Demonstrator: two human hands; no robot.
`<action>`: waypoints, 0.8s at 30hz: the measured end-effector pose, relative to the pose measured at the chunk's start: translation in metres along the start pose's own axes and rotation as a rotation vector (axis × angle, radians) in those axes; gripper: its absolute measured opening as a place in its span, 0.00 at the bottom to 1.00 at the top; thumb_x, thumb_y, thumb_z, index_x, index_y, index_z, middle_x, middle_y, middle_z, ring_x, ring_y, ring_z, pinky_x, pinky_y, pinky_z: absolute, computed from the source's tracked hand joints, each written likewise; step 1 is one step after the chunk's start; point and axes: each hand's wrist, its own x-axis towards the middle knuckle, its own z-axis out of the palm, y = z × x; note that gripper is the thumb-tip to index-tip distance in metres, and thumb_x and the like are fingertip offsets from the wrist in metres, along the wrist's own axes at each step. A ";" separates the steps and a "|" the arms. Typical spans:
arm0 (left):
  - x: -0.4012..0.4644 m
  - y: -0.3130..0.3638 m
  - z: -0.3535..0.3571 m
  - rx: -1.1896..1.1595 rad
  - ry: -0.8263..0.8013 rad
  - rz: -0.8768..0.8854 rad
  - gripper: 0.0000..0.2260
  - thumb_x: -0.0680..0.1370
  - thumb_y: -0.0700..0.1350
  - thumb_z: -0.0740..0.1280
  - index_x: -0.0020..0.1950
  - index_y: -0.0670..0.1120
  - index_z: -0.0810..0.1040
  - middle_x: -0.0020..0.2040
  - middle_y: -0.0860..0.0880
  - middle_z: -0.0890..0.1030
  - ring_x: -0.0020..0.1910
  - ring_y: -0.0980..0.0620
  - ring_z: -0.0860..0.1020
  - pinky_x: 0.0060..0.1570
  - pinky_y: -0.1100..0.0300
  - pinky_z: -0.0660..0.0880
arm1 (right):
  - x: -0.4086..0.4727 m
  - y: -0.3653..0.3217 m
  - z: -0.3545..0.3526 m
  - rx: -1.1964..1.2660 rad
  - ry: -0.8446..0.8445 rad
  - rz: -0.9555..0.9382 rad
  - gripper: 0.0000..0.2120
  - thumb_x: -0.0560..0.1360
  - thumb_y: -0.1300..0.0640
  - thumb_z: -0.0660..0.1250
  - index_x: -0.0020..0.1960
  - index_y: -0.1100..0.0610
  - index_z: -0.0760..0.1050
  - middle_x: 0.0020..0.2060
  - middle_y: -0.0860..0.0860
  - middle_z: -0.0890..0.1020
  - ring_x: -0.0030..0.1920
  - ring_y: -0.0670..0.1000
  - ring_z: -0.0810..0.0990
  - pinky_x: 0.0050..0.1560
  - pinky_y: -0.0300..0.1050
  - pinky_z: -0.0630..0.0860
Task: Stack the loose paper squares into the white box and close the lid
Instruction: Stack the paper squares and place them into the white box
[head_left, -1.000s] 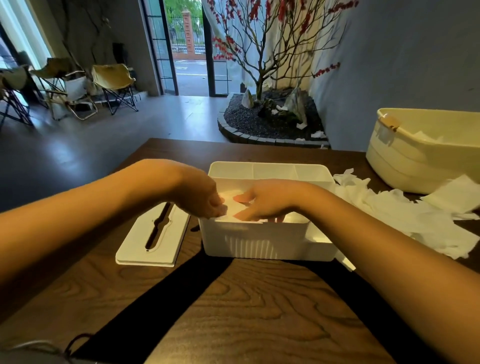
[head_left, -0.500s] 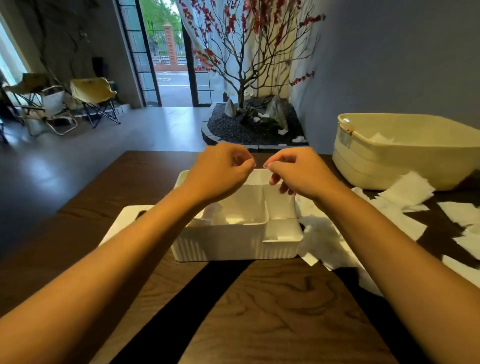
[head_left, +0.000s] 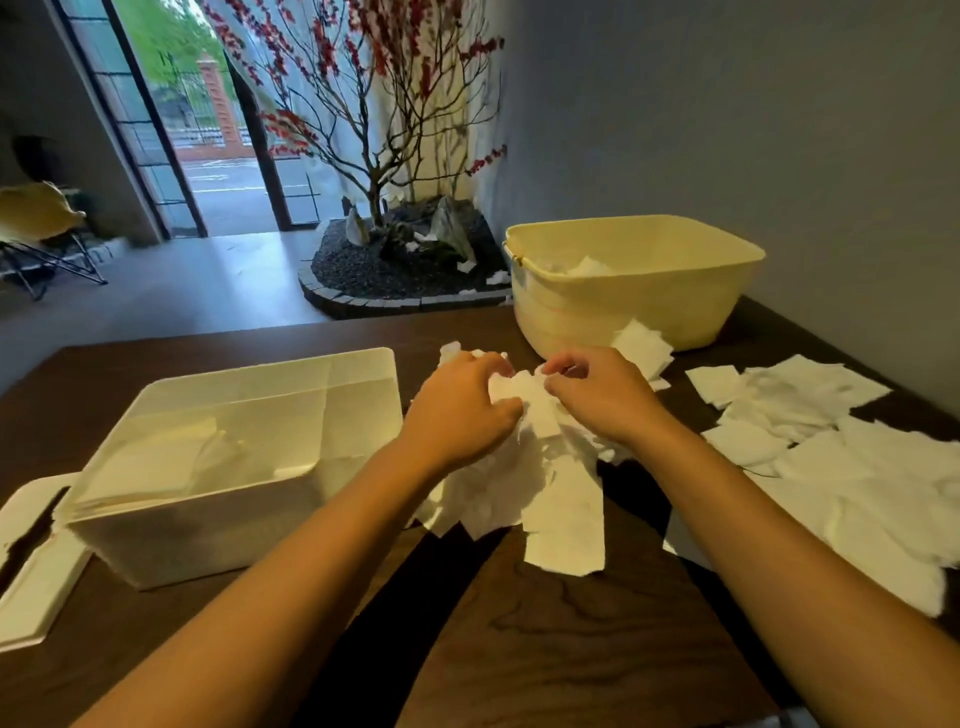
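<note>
The white box (head_left: 208, 535) stands open on the left of the dark wooden table, with some paper squares lying inside it. Its slotted white lid (head_left: 31, 577) lies flat to the left of the box. A heap of loose white paper squares (head_left: 550, 499) lies just right of the box. My left hand (head_left: 457, 410) and my right hand (head_left: 602, 395) are both on top of this heap, fingers curled, each pinching white paper at its far end. More squares (head_left: 841, 467) are spread over the right side of the table.
A cream plastic tub (head_left: 639, 306) holding some paper stands at the back right against the grey wall. Beyond the table's far edge are a stone-ringed bed with a red-blossomed tree (head_left: 395, 156), a glass door and folding chairs (head_left: 41, 228).
Both hands have left the box, moved right and come down on the paper heap, where they now pinch squares. The view has swung right, putting the box at the left.
</note>
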 end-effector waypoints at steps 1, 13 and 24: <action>0.001 -0.001 0.008 0.028 -0.027 -0.011 0.19 0.78 0.55 0.68 0.68 0.53 0.75 0.68 0.48 0.75 0.63 0.49 0.75 0.61 0.54 0.72 | 0.002 0.006 0.001 -0.028 -0.018 0.013 0.10 0.78 0.54 0.66 0.57 0.48 0.80 0.55 0.50 0.81 0.56 0.52 0.78 0.58 0.48 0.75; 0.008 -0.018 0.081 0.138 -0.105 -0.053 0.33 0.77 0.67 0.62 0.79 0.59 0.58 0.79 0.53 0.62 0.77 0.48 0.60 0.74 0.44 0.55 | 0.033 0.050 0.015 0.006 -0.088 0.086 0.09 0.79 0.57 0.64 0.56 0.49 0.80 0.54 0.49 0.81 0.53 0.49 0.78 0.55 0.47 0.77; 0.012 -0.030 0.094 -0.290 0.220 -0.011 0.20 0.79 0.53 0.68 0.71 0.55 0.72 0.67 0.55 0.76 0.64 0.57 0.74 0.65 0.51 0.74 | 0.032 0.061 0.020 -0.213 0.046 -0.121 0.31 0.75 0.67 0.63 0.73 0.43 0.66 0.70 0.44 0.66 0.70 0.49 0.63 0.67 0.49 0.70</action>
